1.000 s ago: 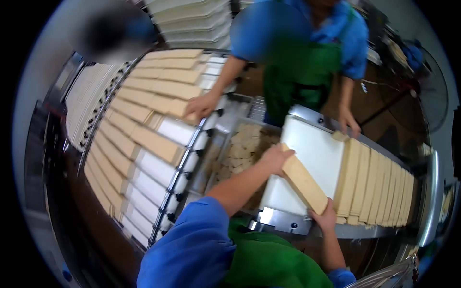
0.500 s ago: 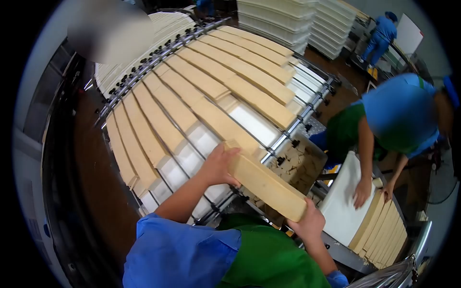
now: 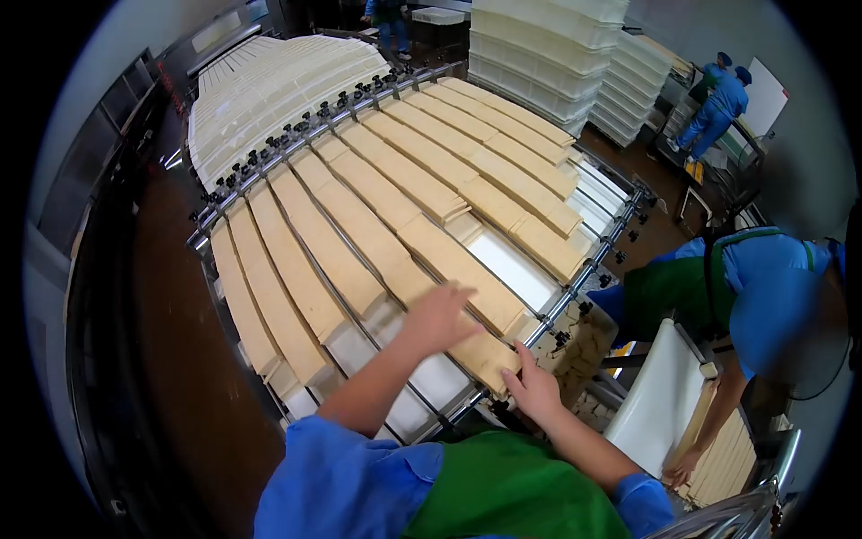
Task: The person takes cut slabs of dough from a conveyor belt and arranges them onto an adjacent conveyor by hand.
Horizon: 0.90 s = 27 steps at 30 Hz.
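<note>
A long tan slab point(image 3: 489, 357) lies in a lane between thin metal rods, near the front edge of the rack. Above its upper part is my left hand point(image 3: 438, 322), blurred, fingers spread and not gripping. My right hand point(image 3: 534, 384) is at the slab's near right end, thumb over the corner and index finger along the side; its other fingers are partly hidden. Beside it, in the neighbouring lane, lies another tan slab point(image 3: 467, 274). White surface point(image 3: 431, 384) shows left of my slab.
A rod bar with black knobs point(image 3: 310, 135) crosses the rack's far side. Below the front edge sits a bin of tan scraps point(image 3: 579, 350). At right, a co-worker's hand point(image 3: 687, 469) is by stacked strips point(image 3: 723, 463) and a white board point(image 3: 660, 386). White crates point(image 3: 539, 63) stand behind.
The slab I held up in both hands now lies in the lane, farther left. My left hand has come off it; my right hand has moved left with its end. The co-worker has leaned down.
</note>
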### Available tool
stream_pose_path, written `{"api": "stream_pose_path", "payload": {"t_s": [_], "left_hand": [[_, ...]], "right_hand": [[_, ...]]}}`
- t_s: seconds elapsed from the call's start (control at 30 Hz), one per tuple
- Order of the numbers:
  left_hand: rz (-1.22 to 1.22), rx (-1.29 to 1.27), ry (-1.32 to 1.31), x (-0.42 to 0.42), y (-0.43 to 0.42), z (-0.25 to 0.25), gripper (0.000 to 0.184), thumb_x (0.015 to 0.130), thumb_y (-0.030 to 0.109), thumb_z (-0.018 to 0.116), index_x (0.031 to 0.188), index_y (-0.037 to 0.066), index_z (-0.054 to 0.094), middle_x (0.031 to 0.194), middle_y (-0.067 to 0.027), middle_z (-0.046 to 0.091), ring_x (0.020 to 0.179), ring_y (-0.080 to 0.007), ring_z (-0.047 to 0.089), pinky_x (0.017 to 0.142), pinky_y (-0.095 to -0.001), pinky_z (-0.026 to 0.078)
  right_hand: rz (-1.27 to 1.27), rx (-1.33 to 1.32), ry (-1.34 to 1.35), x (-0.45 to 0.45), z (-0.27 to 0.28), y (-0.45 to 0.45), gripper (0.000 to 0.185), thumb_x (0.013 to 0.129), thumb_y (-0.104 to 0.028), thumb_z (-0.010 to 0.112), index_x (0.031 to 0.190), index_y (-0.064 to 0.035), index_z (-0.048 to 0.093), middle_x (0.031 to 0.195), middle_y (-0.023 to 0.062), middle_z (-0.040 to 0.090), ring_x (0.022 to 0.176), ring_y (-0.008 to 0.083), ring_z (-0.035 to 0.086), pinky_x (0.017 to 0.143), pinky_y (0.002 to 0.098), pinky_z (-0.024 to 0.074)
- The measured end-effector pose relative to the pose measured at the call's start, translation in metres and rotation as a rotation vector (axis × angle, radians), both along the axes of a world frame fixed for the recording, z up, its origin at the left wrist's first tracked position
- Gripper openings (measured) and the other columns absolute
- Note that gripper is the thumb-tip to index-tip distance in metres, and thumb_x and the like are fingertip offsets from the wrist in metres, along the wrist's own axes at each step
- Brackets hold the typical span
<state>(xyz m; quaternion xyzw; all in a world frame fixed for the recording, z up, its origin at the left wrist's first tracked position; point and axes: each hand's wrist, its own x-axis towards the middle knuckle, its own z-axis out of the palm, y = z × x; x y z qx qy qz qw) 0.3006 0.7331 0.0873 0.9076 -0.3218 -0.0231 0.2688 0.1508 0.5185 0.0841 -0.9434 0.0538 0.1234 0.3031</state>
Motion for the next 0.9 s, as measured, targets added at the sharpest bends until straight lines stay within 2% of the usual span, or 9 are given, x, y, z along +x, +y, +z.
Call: {"api": "stream_pose_path", "payload": {"t_s": [0.1,0.2,0.3,0.4,0.47,0.53,0.63,0.73,0.9], "left_hand": [[-0.222,-0.260,0.062,-0.040,-0.022,-0.024,0.070,0.086,0.050,0.070,0.141,0.011,0.051,0.144,-0.0221,0.049,0.137,-0.0423,0.043,0.113,-0.0516,0.036],[-0.208,-0.258,0.095,-0.073,-0.049,-0.047,0.070,0.087,0.045,0.070,0.143,0.010,0.047,0.146,-0.0190,0.047,0.140,-0.0415,0.038,0.111,-0.0543,0.035],[-0.231,0.008,0.059,-0.085,-0.059,-0.033,0.068,0.087,0.041,0.069,0.144,0.012,0.046,0.147,-0.0146,0.046,0.142,-0.0407,0.036,0.110,-0.0572,0.034],[-0.220,0.059,0.022,-0.089,-0.061,-0.034,0.067,0.084,0.034,0.069,0.143,0.014,0.047,0.148,-0.0109,0.046,0.142,-0.0382,0.036,0.108,-0.0558,0.036],[-0.258,0.099,-0.045,-0.095,-0.065,-0.016,0.062,0.084,0.029,0.068,0.141,0.014,0.050,0.147,-0.0107,0.047,0.142,-0.0374,0.037,0.107,-0.0551,0.037],[-0.309,0.134,-0.109,-0.103,-0.069,-0.011,0.058,0.084,0.025,0.066,0.139,0.014,0.052,0.146,-0.0104,0.048,0.141,-0.0365,0.038,0.106,-0.0543,0.038],[-0.403,0.248,-0.314,-0.113,-0.078,-0.020,0.039,0.088,0.013,0.057,0.127,0.012,0.062,0.138,-0.0090,0.054,0.135,-0.0346,0.044,0.099,-0.0517,0.043],[-0.363,0.403,-0.344,-0.121,-0.089,-0.026,0.040,0.086,0.016,0.060,0.125,0.010,0.063,0.135,-0.0105,0.055,0.133,-0.0358,0.045,0.096,-0.0506,0.044],[-0.336,0.329,-0.508,-0.123,-0.082,-0.035,0.044,0.081,0.018,0.064,0.124,0.010,0.064,0.134,-0.0118,0.054,0.131,-0.0383,0.047,0.097,-0.0501,0.044]], "right_hand": [[-0.004,0.175,-0.037,-0.010,-0.010,-0.011,0.068,0.096,-0.036,0.059,0.153,-0.0110,0.031,0.078,0.0182,0.068,0.072,0.0375,0.067,0.066,0.0469,0.0523],[0.004,0.326,-0.002,-0.020,-0.033,-0.021,0.067,0.096,-0.024,0.060,0.153,-0.0105,0.029,0.085,0.0160,0.069,0.074,0.0316,0.067,0.068,0.0423,0.0523],[0.022,0.625,-0.309,-0.031,-0.076,-0.034,0.067,0.094,-0.012,0.057,0.154,-0.0081,0.028,0.122,0.0180,0.062,0.100,0.0251,0.065,0.089,0.0336,0.0507],[-0.219,0.642,-0.145,-0.055,-0.079,-0.063,0.069,0.092,-0.008,0.056,0.154,-0.0071,0.026,0.125,0.0174,0.059,0.107,0.0247,0.062,0.095,0.0330,0.0485],[-0.351,0.684,-0.475,-0.066,-0.097,-0.082,0.071,0.093,-0.014,0.057,0.155,-0.0082,0.023,0.101,0.0128,0.066,0.087,0.0215,0.066,0.080,0.0328,0.0520],[-0.491,0.388,-0.231,-0.094,-0.060,-0.108,0.074,0.093,-0.014,0.061,0.155,-0.0071,0.020,0.094,0.0119,0.069,0.082,0.0225,0.067,0.077,0.0336,0.0526],[-0.455,0.276,-0.279,-0.146,-0.083,-0.159,0.072,0.093,-0.015,0.063,0.154,-0.0072,0.025,0.092,0.0127,0.070,0.083,0.0238,0.068,0.078,0.0351,0.0535],[-0.541,0.269,-0.151,-0.208,-0.082,-0.188,0.066,0.093,-0.015,0.063,0.150,-0.0076,0.031,0.091,0.0115,0.071,0.083,0.0245,0.069,0.077,0.0356,0.0540],[-0.683,0.328,-0.269,-0.310,-0.105,-0.225,0.063,0.092,-0.014,0.063,0.148,-0.0084,0.036,0.089,0.0100,0.070,0.080,0.0208,0.068,0.074,0.0335,0.0539]]}}
